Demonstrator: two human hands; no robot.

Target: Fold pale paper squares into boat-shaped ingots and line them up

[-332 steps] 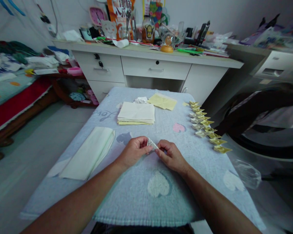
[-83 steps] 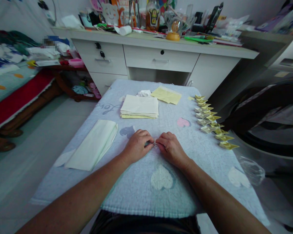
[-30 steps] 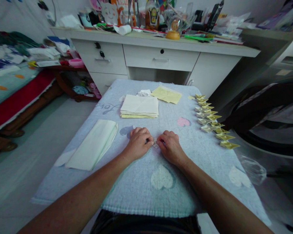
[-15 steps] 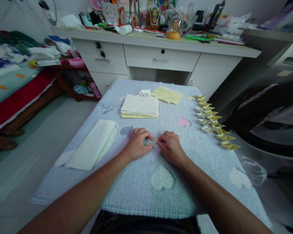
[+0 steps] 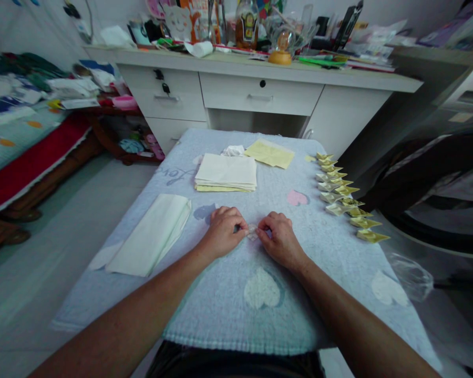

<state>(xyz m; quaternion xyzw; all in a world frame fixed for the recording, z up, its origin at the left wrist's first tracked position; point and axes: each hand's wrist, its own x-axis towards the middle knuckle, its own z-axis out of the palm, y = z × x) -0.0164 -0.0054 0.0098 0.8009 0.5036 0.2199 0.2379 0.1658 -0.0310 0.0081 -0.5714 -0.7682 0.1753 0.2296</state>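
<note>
Between my two hands is a small folded piece of pale paper (image 5: 253,232), its exact shape too small to make out. My left hand (image 5: 225,230) pinches its left side between thumb and forefinger. On the opposite side, my right hand (image 5: 279,237) pinches it the same way. Both hands are low over the cloth-covered table (image 5: 220,310). Farther back lies a stack of white and yellow paper sheets (image 5: 225,170). Folded boat-shaped papers (image 5: 341,197), yellow and whitish, stand in rows along the right edge.
A folded pale sheet bundle (image 5: 152,233) lies left of my hands. Yellow sheets (image 5: 270,153) and a crumpled white tissue (image 5: 234,150) are behind the stack. A cluttered white desk (image 5: 260,79) stands beyond the table, and a clear plastic bag (image 5: 410,275) hangs at the right.
My fingertips have drawn slightly apart, and more of the small folded paper shows between them. Both hands keep their pinch.
</note>
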